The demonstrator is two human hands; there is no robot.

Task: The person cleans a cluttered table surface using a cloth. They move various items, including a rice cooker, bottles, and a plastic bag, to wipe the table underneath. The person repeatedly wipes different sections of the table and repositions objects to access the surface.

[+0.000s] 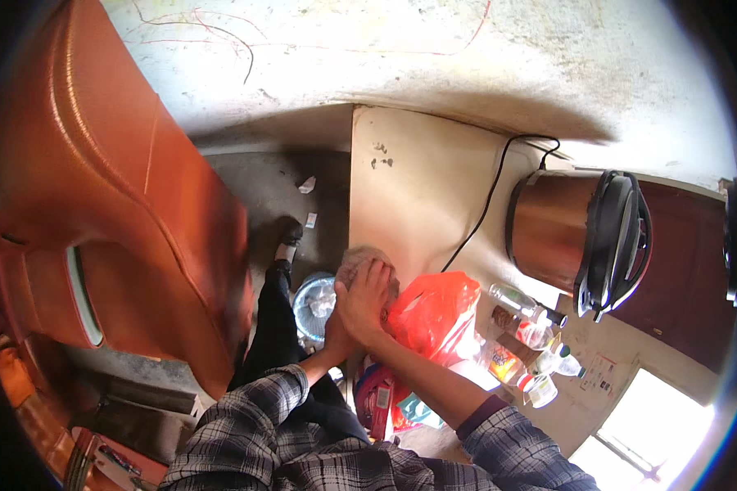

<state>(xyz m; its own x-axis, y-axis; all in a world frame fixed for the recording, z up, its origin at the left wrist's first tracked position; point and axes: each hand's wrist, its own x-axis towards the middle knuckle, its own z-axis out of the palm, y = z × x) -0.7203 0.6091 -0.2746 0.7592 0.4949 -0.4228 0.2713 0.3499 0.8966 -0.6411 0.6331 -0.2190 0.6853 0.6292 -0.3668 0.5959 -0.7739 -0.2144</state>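
Note:
A crumpled greyish-brown cloth (361,261) lies at the near left edge of the cream tabletop (417,184). On the cloth rests my right hand (365,301), its fingers laid over it. My left hand (339,331) is beside and partly beneath the right one; its fingers are largely hidden, so its hold cannot be made out. Just right of the hands a red plastic bag (436,313) stands on the table. A blue-rimmed waste bin (313,307) with a crumpled clear bag inside is below, left of my hands.
A copper-coloured electric pressure cooker (553,227) with a black cord (488,202) sits at the right. Several plastic bottles (516,362) stand nearer. A large orange-brown leather sofa (129,215) fills the left. Scraps of litter (308,185) lie on the floor.

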